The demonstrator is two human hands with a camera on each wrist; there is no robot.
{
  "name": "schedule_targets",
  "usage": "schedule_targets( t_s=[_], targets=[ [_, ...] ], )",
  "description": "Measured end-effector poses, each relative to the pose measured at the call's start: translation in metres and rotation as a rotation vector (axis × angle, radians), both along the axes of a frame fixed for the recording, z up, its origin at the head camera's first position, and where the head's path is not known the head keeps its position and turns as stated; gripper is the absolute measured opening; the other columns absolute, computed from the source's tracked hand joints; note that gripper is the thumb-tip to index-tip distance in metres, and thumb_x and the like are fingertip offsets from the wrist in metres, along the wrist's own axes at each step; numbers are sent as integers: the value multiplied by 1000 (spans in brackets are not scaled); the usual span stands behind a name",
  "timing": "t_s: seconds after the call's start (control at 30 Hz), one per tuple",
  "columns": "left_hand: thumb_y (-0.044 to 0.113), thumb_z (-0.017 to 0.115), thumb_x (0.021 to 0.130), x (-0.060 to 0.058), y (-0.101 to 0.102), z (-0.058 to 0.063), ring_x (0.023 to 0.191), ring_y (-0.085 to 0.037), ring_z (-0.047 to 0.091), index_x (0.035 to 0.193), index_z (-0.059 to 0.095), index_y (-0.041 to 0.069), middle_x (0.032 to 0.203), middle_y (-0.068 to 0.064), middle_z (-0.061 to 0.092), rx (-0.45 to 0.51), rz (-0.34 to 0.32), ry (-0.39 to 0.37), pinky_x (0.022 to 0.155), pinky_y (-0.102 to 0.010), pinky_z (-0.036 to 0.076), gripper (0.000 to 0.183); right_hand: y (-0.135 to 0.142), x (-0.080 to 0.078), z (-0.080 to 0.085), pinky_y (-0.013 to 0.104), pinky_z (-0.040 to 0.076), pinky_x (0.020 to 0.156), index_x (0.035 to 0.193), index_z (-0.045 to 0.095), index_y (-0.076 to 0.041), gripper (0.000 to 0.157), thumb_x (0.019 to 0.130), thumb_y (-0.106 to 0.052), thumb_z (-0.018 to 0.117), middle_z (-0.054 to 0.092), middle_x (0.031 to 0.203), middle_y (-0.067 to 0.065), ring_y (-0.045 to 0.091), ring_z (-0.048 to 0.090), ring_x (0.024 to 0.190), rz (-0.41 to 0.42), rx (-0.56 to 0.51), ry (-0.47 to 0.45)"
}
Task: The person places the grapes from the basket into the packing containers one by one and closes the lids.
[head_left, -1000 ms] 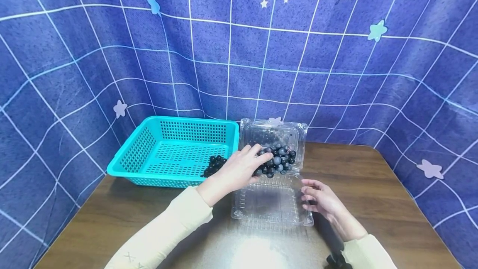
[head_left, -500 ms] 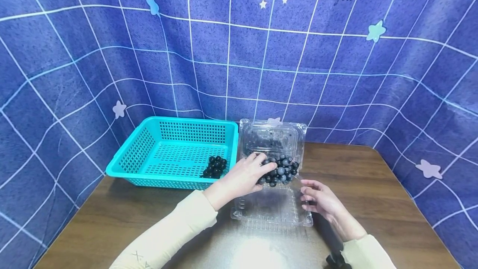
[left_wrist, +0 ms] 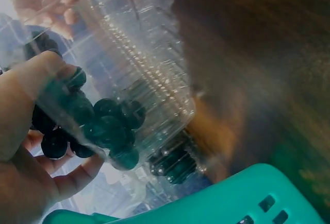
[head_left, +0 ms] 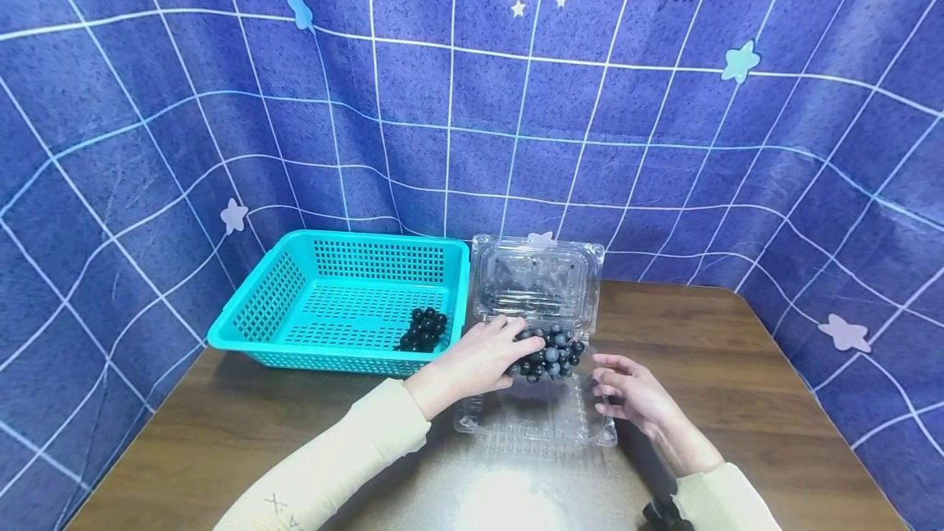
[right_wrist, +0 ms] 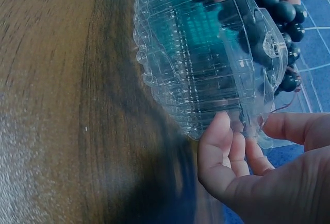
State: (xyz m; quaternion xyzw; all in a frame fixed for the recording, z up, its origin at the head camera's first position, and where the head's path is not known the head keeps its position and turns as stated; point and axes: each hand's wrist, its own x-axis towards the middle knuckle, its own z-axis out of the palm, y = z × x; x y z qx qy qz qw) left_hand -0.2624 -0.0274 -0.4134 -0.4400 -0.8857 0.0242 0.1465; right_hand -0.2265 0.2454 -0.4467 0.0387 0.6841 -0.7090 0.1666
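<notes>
A bunch of dark grapes (head_left: pixel 551 355) hangs in my left hand (head_left: pixel 483 360), low over the base of a clear plastic clamshell box (head_left: pixel 527 420). The left wrist view looks through the box wall at the grapes (left_wrist: pixel 108 131), with thumb and fingers around them. At the box's right side is my right hand (head_left: pixel 640 398). In the right wrist view its curled fingers (right_wrist: pixel 214 157) lie against the box wall and the thumb is at the rim, holding the edge. The box's lid (head_left: pixel 538 273) stands raised at the back. My left palm hides part of the bunch.
Left of the box stands a turquoise perforated basket (head_left: pixel 324 356) with a smaller bunch of dark grapes in its right front corner. A wooden table (head_left: pixel 693 326) bears everything. Behind hangs a blue gridded curtain (head_left: pixel 413 154). A black object shows by my right cuff.
My left hand has come down and toward me with the grapes, from in front of the lid to low over the box's base. The right hand stays at the box's side.
</notes>
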Motion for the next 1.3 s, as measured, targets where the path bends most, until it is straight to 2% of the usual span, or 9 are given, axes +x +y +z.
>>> schedule_targets(
  t_s=[0.1,0.33,0.57,0.73,1.0,1.3],
  targets=[
    [37,78,74,-1,0,-5,109,-20,49,133,43,32,123,-2,46,-28,-6,7,58,-30,51,69,0,0,0,33,52,73,132,37,3,44,93,-10,52,56,95,-1,16,56,84,2,-1,-2],
    [37,79,72,-2,2,-15,111,-23,49,133,44,32,126,-2,47,-64,-13,8,64,-34,54,71,0,0,0,33,52,73,134,35,5,47,93,-10,52,56,95,0,17,57,84,4,1,1],
    [37,79,72,-4,5,-18,111,-24,52,133,44,33,128,-3,48,-110,-6,-12,75,-42,55,71,-1,0,1,34,52,74,134,35,5,47,93,-10,53,56,95,0,18,57,86,4,12,4],
    [35,80,72,-5,6,-21,115,-25,51,134,44,34,131,-3,47,-115,-4,-28,77,-44,55,72,0,0,0,34,52,75,134,34,5,47,93,-10,53,56,95,0,18,57,86,7,13,8],
    [36,78,73,-7,9,-30,114,-23,50,135,43,35,130,-2,47,-157,4,-46,78,-42,54,71,-2,0,0,33,53,73,134,34,5,47,94,-11,52,55,95,0,18,57,85,-5,10,5],
    [36,78,74,-10,9,-38,117,-21,48,137,41,36,131,-1,46,-135,3,-83,79,-40,54,73,-3,0,0,33,53,72,135,32,6,48,94,-11,52,54,95,1,18,57,84,-10,13,3]
  ],
)
